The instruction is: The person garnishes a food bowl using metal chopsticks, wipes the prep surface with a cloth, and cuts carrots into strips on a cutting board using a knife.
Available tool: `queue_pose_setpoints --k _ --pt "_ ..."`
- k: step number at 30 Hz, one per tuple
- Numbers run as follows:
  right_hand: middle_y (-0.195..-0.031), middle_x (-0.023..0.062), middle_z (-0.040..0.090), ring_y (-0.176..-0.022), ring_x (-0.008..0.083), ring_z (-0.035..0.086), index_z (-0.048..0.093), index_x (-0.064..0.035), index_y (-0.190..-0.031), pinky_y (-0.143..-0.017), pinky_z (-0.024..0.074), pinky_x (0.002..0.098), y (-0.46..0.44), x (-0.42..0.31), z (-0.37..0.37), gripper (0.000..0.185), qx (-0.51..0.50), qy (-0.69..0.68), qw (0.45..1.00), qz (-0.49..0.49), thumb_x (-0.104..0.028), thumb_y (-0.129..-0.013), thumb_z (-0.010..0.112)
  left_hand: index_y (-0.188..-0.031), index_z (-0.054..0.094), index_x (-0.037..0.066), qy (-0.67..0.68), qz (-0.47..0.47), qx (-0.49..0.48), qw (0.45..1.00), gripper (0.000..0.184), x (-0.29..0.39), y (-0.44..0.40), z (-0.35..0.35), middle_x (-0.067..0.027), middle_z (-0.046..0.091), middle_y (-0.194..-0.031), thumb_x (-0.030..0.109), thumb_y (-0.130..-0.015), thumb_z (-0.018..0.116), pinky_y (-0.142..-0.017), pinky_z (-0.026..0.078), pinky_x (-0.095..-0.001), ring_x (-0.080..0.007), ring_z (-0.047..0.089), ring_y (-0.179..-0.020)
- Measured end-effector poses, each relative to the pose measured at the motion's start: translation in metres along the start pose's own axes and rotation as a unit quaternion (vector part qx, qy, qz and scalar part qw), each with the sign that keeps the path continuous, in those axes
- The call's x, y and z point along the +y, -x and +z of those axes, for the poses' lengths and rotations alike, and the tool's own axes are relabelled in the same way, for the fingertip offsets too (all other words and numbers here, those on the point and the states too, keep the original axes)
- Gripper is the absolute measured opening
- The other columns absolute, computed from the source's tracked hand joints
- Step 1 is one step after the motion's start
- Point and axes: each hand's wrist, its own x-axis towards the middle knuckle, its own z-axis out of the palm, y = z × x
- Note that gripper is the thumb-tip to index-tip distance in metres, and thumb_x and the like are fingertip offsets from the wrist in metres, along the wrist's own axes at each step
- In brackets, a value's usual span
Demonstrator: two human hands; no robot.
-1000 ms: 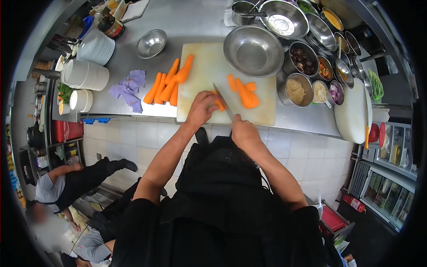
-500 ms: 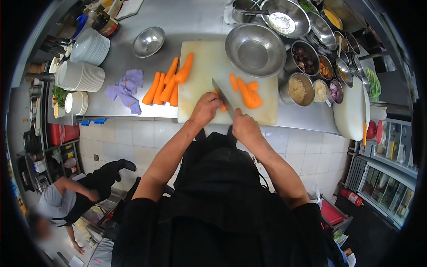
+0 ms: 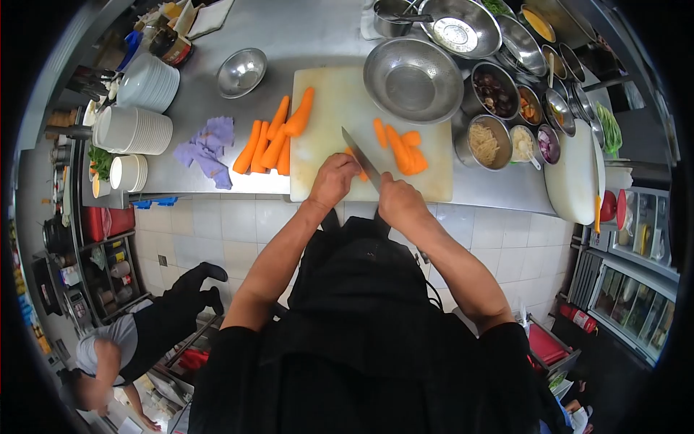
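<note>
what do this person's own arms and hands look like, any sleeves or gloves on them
Short black sleeves end above the elbows, leaving both forearms uncovered. The left hand and the right hand are bare, with no gloves. No watch or bracelet shows at either wrist. Whether there are rings on the fingers is too small to tell.

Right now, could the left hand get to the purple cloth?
Probably yes: only low carrots lie between the left hand and the cloth. But it holds a piece beside the knife, so it should let go first.
</note>
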Motion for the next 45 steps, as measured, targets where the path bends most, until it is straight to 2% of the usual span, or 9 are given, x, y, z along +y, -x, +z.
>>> queue_pose_setpoints --k 7,15,21,32,35,36,39,42,45 --pt "-0.081 0.0294 0.066 -0.080 0.0456 0.067 0.051 0.0083 -0.103 -0.074 0.0535 0.0527 0.001 0.001 0.029 0.022 0.014 -0.011 1.000 0.012 0.001 -0.082 0.050 -0.083 0.069 0.004 -0.009 0.031 -0.003 0.999 0.014 -0.006 0.002 -0.003 -0.0098 0.065 -0.090 -0.006 -0.073 0.066 -0.078 0.051 -0.0380 -0.0299 0.062 -0.086" --pt "-0.083 0.0298 0.066 -0.081 0.0449 0.067 0.052 0.0089 -0.105 -0.075 0.0539 0.0516 -0.003 0.014 0.011 0.025 0.033 0.012 0.999 0.026 0.000 -0.082 0.051 -0.081 0.068 0.003 -0.040 0.048 -0.018 0.998 0.012 -0.010 -0.005 -0.010 -0.0098 0.065 -0.088 -0.005 -0.073 0.067 -0.079 0.050 -0.0371 -0.0294 0.061 -0.085" --pt "-0.088 0.0310 0.065 -0.086 0.0450 0.066 0.052 0.0090 -0.105 -0.077 0.0536 0.0512 0.013 -0.003 -0.003 0.024 -0.033 0.003 0.999 0.018 0.000 -0.082 0.051 -0.080 0.067 0.003 -0.031 0.050 -0.009 0.998 0.012 -0.008 -0.006 -0.010 -0.0097 0.064 -0.087 -0.006 -0.073 0.066 -0.078 0.050 -0.0370 -0.0297 0.061 -0.084" --pt "-0.079 0.0289 0.065 -0.077 0.0457 0.066 0.052 0.0095 -0.109 -0.072 0.0540 0.0524 -0.004 0.016 0.026 0.028 0.046 -0.023 0.998 0.030 -0.003 -0.084 0.050 -0.087 0.068 0.002 -0.029 0.055 -0.034 0.998 0.015 -0.011 -0.005 -0.014 -0.0115 0.065 -0.087 -0.008 -0.076 0.064 -0.079 0.051 -0.0377 -0.0309 0.061 -0.085" --pt "-0.078 0.0279 0.065 -0.076 0.0434 0.067 0.052 0.0084 -0.109 -0.071 0.0547 0.0506 0.009 0.009 0.011 0.029 0.043 0.003 0.999 0.015 -0.003 -0.083 0.051 -0.094 0.070 0.002 0.033 -0.109 0.085 0.990 0.021 0.003 -0.016 -0.025 -0.0134 0.066 -0.092 -0.007 -0.077 0.060 -0.081 0.050 -0.0380 -0.0307 0.061 -0.091" --pt "-0.078 0.0279 0.066 -0.076 0.0428 0.067 0.052 0.0080 -0.108 -0.070 0.0549 0.0502 0.014 0.003 0.012 0.028 0.033 0.012 0.999 0.008 -0.002 -0.082 0.051 -0.099 0.070 0.001 0.015 -0.114 0.127 0.985 0.024 0.005 -0.028 -0.028 -0.0145 0.067 -0.094 -0.007 -0.080 0.059 -0.081 0.051 -0.0384 -0.0315 0.062 -0.095" --pt "-0.079 0.0266 0.067 -0.076 0.0403 0.069 0.053 0.0067 -0.103 -0.070 0.0556 0.0485 0.020 -0.009 0.027 0.022 0.036 0.014 0.999 -0.017 -0.001 -0.082 0.052 -0.099 0.071 0.002 0.005 -0.039 -0.012 0.999 0.026 0.010 -0.077 -0.024 -0.0128 0.068 -0.097 -0.007 -0.080 0.057 -0.087 0.050 -0.0378 -0.0306 0.061 -0.101" --pt "-0.078 0.0252 0.068 -0.077 0.0395 0.069 0.053 0.0062 -0.099 -0.071 0.0559 0.0475 0.018 -0.012 0.036 0.018 0.049 0.005 0.998 -0.026 0.000 -0.082 0.051 -0.103 0.069 0.002 -0.100 0.119 -0.194 0.969 0.027 -0.013 -0.106 0.010 -0.0112 0.069 -0.097 -0.007 -0.079 0.059 -0.089 0.050 -0.0383 -0.0305 0.061 -0.101" --pt "-0.077 0.0276 0.066 -0.076 0.0423 0.067 0.052 0.0063 -0.102 -0.069 0.0533 0.0513 0.017 -0.007 0.043 0.021 0.070 -0.029 0.997 -0.027 -0.001 -0.081 0.050 -0.104 0.069 0.004 -0.163 0.122 -0.197 0.959 0.030 -0.022 -0.114 0.026 -0.0104 0.069 -0.097 -0.005 -0.076 0.061 -0.091 0.049 -0.0376 -0.0309 0.060 -0.104"
